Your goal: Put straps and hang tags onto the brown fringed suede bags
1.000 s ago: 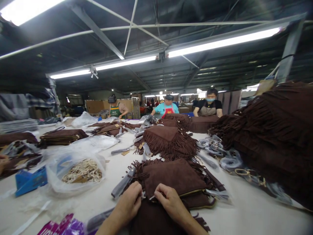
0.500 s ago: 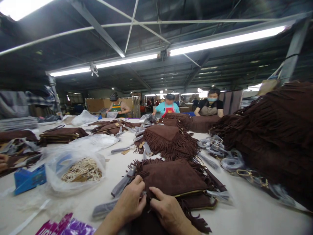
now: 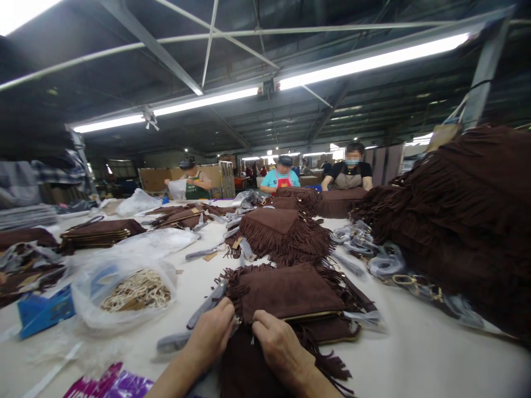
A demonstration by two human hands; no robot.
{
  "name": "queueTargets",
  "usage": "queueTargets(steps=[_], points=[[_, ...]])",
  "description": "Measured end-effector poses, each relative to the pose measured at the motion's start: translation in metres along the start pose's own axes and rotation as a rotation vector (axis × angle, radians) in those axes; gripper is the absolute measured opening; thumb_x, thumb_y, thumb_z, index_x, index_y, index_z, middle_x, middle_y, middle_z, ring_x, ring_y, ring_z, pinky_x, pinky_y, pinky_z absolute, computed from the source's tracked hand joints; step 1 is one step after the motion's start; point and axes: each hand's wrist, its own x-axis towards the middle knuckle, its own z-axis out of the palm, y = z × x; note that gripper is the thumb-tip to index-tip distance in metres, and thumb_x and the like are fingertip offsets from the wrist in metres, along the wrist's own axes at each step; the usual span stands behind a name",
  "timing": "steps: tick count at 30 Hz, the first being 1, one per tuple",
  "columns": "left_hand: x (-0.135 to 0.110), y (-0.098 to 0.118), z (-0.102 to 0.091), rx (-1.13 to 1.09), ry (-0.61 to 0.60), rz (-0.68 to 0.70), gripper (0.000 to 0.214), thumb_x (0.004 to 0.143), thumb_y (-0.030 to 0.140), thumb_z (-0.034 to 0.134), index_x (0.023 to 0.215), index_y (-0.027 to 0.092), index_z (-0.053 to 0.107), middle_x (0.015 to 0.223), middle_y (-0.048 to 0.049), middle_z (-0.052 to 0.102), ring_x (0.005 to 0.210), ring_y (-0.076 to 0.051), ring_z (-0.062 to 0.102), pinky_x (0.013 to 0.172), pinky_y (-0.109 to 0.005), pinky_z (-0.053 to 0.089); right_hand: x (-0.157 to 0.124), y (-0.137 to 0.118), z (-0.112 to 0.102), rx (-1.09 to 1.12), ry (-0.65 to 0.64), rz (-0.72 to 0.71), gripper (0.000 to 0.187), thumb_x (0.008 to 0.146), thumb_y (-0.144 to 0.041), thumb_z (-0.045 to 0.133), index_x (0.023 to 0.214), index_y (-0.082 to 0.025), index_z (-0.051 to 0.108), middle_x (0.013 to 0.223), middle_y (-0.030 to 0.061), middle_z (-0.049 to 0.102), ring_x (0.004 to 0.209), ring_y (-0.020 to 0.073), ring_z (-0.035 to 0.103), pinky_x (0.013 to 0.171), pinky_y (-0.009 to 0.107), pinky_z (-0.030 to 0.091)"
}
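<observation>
My left hand (image 3: 211, 334) and my right hand (image 3: 282, 349) pinch a dark brown suede fringed bag (image 3: 249, 365) at its top edge, close together near a gold-edged zip (image 3: 317, 315). The bag's fringe hangs toward me below my right hand. Just beyond my hands lies a second suede bag (image 3: 286, 293), its fringe spread on the table, and the held bag's flap may join it, but I cannot tell. Grey wrapped strips (image 3: 206, 313) lie beside my left hand. My fingers hide the part being pinched.
On the white-covered table (image 3: 415, 354) are a plastic bag of cream cords (image 3: 136, 292), a blue box (image 3: 45, 312), purple packets (image 3: 112, 382), bagged chains (image 3: 385, 264) and a tall fringed bag pile (image 3: 464, 221). Several co-workers (image 3: 348, 171) stand beyond.
My hands have stayed on the bag, shifting slightly on its top edge. The whole view has tilted a little. A far co-worker now lifts a white sheet or bag.
</observation>
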Motion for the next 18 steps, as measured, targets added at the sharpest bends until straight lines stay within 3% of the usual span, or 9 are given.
queueTargets(steps=[6, 13, 18], points=[[0.001, 0.017, 0.002, -0.022, 0.074, -0.070, 0.044, 0.082, 0.000, 0.035, 0.116, 0.021, 0.055, 0.114, -0.0078, 0.056, 0.094, -0.019, 0.063, 0.082, -0.028, 0.049, 0.006, 0.001, -0.009, 0.056, 0.077, 0.011, 0.028, 0.092, -0.004, 0.036, 0.079, -0.021, 0.054, 0.085, 0.0049, 0.062, 0.071, 0.0165, 0.059, 0.063, 0.023, 0.046], [-0.001, 0.029, 0.010, 0.004, 0.141, -0.182, 0.031, 0.084, 0.003, 0.038, 0.088, 0.020, 0.064, 0.105, -0.0068, 0.061, 0.091, -0.020, 0.062, 0.085, -0.033, 0.048, 0.007, 0.002, -0.008, 0.139, 0.127, 0.043, 0.028, 0.092, -0.007, 0.035, 0.077, -0.021, 0.053, 0.083, 0.0058, 0.061, 0.070, 0.0179, 0.058, 0.063, 0.025, 0.046], [-0.001, 0.032, 0.018, -0.077, 0.195, -0.197, 0.011, 0.088, 0.016, 0.048, 0.089, 0.020, 0.058, 0.114, -0.0085, 0.058, 0.106, -0.023, 0.059, 0.091, -0.032, 0.048, 0.010, 0.003, -0.010, 0.208, 0.154, 0.077, 0.025, 0.092, -0.008, 0.036, 0.077, -0.022, 0.053, 0.083, 0.0050, 0.061, 0.071, 0.0171, 0.059, 0.065, 0.024, 0.046]])
